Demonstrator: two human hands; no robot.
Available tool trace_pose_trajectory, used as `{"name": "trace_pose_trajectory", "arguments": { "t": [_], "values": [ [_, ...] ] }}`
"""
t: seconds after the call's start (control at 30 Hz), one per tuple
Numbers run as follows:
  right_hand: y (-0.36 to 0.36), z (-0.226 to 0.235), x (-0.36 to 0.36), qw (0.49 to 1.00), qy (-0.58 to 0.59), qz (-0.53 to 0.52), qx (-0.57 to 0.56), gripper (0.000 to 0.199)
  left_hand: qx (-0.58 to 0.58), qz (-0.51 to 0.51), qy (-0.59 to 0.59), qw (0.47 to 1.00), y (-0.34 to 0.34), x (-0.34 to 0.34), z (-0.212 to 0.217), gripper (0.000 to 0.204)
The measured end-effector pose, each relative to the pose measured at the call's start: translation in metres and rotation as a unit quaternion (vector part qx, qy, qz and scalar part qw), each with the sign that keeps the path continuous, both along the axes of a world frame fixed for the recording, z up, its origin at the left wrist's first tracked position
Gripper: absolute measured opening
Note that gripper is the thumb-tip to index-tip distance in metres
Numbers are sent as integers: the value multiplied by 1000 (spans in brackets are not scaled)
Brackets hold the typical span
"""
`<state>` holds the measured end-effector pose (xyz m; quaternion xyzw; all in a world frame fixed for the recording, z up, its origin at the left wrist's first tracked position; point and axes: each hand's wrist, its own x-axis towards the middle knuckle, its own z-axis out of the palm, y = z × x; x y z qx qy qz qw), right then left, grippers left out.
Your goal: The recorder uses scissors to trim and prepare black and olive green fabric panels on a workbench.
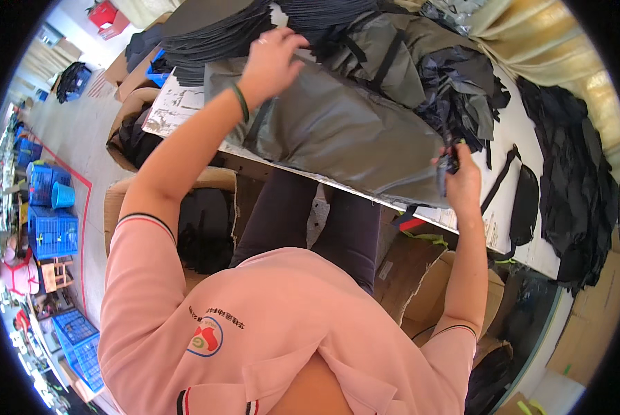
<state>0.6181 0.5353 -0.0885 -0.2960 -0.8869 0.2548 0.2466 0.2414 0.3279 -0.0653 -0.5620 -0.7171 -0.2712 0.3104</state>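
Note:
A dark olive-grey piece of coated fabric (351,135) lies spread along the near side of the white table, its front edge reaching the tabletop's edge. Over its far left corner is my left hand (274,63), with fingers apart and nothing seen in them. At the fabric's right end my right hand (466,181) is closed round something small and dark, which I cannot make out. Just beyond that hand lies a heap of crumpled, shiny dark fabric (455,86). More olive fabric with black straps (386,55) is piled behind the spread piece.
Stacks of black cut panels (216,34) stand at the far left of the white table (175,111). A small black strapped pouch (525,204) rests at the right, beside hanging dark fabric (573,173). Open cardboard boxes (126,183) stand below. Blue crates (52,232) line the left.

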Motion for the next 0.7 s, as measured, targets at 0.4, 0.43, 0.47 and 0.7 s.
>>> {"name": "trace_pose_trajectory", "arguments": {
  "t": [0.4,0.43,0.47,0.7],
  "values": [
    [-65,-28,28,993,-79,26,-82,45,-204,-332,-86,917,-16,179,-83,31],
    [-68,-25,27,993,-91,33,-74,45,-204,-332,-85,917,-12,179,-85,31],
    [-71,-23,26,994,-85,37,-52,43,-255,-341,-198,883,-9,177,-87,25],
    [-74,15,29,968,-184,109,127,41,-351,-332,-723,493,1,149,-65,19]
  ]
}}
